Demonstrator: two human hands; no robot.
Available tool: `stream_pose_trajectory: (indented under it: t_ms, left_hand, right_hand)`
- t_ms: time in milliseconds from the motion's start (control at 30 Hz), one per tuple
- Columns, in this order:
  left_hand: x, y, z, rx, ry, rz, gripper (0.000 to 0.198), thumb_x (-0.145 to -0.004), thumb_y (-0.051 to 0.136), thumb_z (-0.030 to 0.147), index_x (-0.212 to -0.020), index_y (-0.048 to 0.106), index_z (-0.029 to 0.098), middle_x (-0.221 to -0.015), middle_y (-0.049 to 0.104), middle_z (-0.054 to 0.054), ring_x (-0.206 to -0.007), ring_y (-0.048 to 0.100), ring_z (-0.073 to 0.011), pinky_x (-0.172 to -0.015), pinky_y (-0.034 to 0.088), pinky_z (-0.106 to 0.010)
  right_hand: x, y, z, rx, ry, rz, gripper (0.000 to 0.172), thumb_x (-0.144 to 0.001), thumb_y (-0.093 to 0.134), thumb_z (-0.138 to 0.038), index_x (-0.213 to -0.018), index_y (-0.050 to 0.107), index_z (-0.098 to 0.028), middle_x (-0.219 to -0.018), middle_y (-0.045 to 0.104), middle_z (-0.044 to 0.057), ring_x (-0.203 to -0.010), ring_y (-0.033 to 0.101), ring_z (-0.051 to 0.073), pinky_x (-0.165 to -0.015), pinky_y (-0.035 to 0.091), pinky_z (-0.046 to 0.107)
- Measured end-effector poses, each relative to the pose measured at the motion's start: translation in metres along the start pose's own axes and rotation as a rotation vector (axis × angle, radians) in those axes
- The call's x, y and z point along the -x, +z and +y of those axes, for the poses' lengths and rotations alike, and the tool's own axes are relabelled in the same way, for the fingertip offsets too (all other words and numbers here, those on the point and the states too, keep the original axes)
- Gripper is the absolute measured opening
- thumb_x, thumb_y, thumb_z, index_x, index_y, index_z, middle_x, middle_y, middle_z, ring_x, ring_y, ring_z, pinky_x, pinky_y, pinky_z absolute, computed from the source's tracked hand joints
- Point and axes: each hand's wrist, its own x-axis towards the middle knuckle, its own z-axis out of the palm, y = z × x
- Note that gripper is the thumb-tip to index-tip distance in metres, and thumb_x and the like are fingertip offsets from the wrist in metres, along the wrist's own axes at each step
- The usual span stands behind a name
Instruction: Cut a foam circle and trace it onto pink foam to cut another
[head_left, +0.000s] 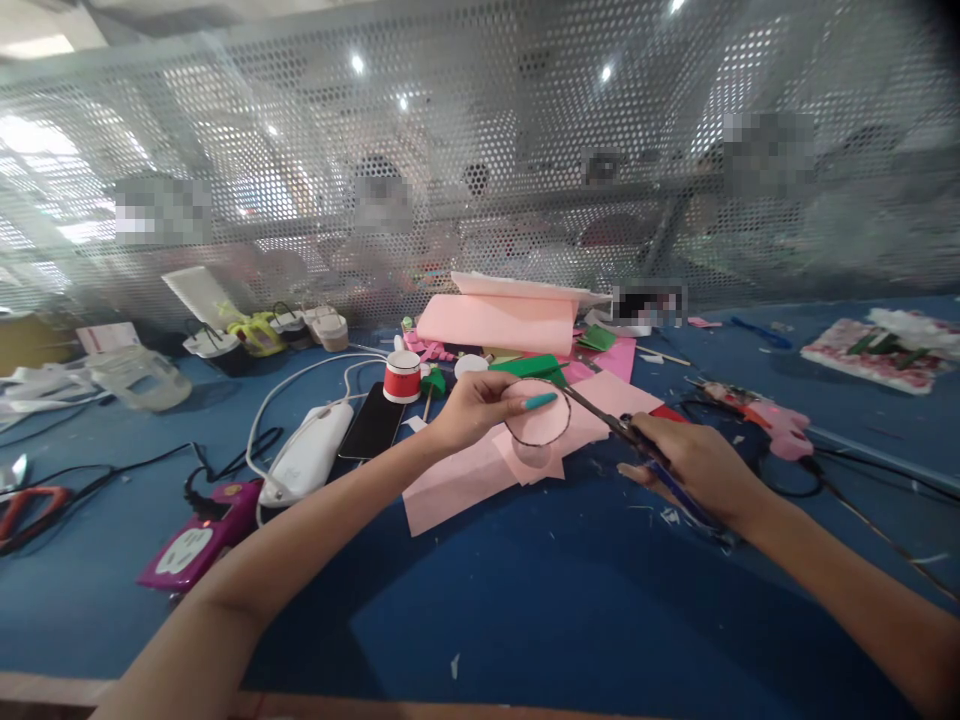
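Note:
Between the thumb and fingers of my left hand point(480, 408) is a pale pink disc point(538, 425) with a dark outline around its edge. My right hand point(694, 462) is wrapped round the handles of a pair of scissors point(604, 415). The blades point left and reach the disc's upper right edge; whether they are cutting into it I cannot tell. Under both hands lie several loose pink sheets point(457, 485), with a green piece point(531, 370) just behind the disc.
Folded pink sheets point(499, 322) lie at the back. Left of my hands are a black phone point(373, 425), a red-and-white tape roll point(403, 378), a white power bank or adapter point(309, 455) with cables, and a purple device point(201, 540). At right lies a pink glue gun point(780, 425) with its cord.

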Motion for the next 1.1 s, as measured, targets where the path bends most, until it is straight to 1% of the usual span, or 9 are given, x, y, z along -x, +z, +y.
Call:
stream_pose_trajectory:
  t_ms: [100,267,367,567,800,933,1100]
  left_hand:
    - [-0.0005,-0.0007,-0.002,0.002,-0.007,0.004,0.028,-0.068,0.074,0.039,-0.073,0.068,0.012,-0.064,0.059,-0.001,-0.06,0.053,-0.01,-0.053,0.041,-0.023]
    - [-0.0006,-0.0017,-0.0047,0.006,0.007,-0.009,0.028,-0.069,0.074,0.039,-0.076,0.069,0.013,-0.065,0.059,-0.001,-0.059,0.052,-0.0093,-0.053,0.04,-0.023]
    - [-0.0002,-0.0015,-0.0047,0.003,0.001,-0.008,0.028,-0.069,0.074,0.039,-0.076,0.07,0.013,-0.063,0.059,-0.001,-0.058,0.051,-0.0089,-0.053,0.04,-0.023]
    - [0.0007,0.0008,-0.0049,-0.01,-0.027,-0.005,0.029,-0.068,0.075,0.039,-0.08,0.072,0.013,-0.068,0.064,-0.003,-0.064,0.056,-0.0116,-0.057,0.044,-0.024]
    - [0.0018,0.0014,-0.0068,0.01,-0.034,-0.009,0.031,-0.068,0.075,0.039,-0.083,0.073,0.013,-0.071,0.066,-0.004,-0.064,0.058,-0.0118,-0.057,0.046,-0.024]
    - [0.0014,0.0014,-0.0051,0.005,-0.032,-0.007,0.032,-0.067,0.075,0.04,-0.083,0.073,0.013,-0.07,0.066,-0.004,-0.062,0.058,-0.0114,-0.056,0.047,-0.024]
    - [0.0012,0.0014,-0.0043,0.011,-0.033,-0.01,0.03,-0.067,0.075,0.039,-0.081,0.073,0.013,-0.068,0.066,-0.004,-0.06,0.057,-0.0107,-0.055,0.045,-0.023]
  right_hand:
    - [0.0011,-0.0007,0.0007,-0.031,-0.005,-0.004,0.03,-0.09,0.042,-0.049,-0.08,0.045,-0.021,-0.066,0.061,0.005,-0.056,0.061,0.02,-0.05,0.038,0.027]
    - [0.0024,0.0012,0.0042,-0.017,0.005,-0.004,0.027,-0.089,0.045,-0.046,-0.085,0.048,-0.019,-0.07,0.065,0.007,-0.059,0.064,0.022,-0.05,0.037,0.027]
    - [0.0025,0.0027,0.0051,-0.022,0.011,-0.007,0.026,-0.088,0.045,-0.046,-0.084,0.048,-0.02,-0.07,0.065,0.007,-0.059,0.064,0.023,-0.049,0.036,0.027]
    - [0.0022,0.0036,0.0039,-0.057,0.025,-0.009,0.025,-0.088,0.044,-0.045,-0.083,0.048,-0.021,-0.069,0.065,0.007,-0.055,0.062,0.021,-0.049,0.036,0.027]
    - [0.002,0.0015,0.0021,-0.053,-0.003,-0.006,0.027,-0.089,0.043,-0.046,-0.083,0.048,-0.02,-0.063,0.062,0.005,-0.053,0.061,0.02,-0.047,0.034,0.025]
    - [0.0028,0.0013,0.0028,-0.073,-0.011,-0.021,0.024,-0.089,0.044,-0.044,-0.085,0.047,-0.02,-0.065,0.063,0.006,-0.054,0.062,0.021,-0.049,0.034,0.026]
    - [0.005,0.0022,0.0049,-0.034,-0.014,-0.028,0.026,-0.089,0.042,-0.045,-0.083,0.047,-0.02,-0.064,0.063,0.006,-0.054,0.063,0.023,-0.048,0.032,0.026]
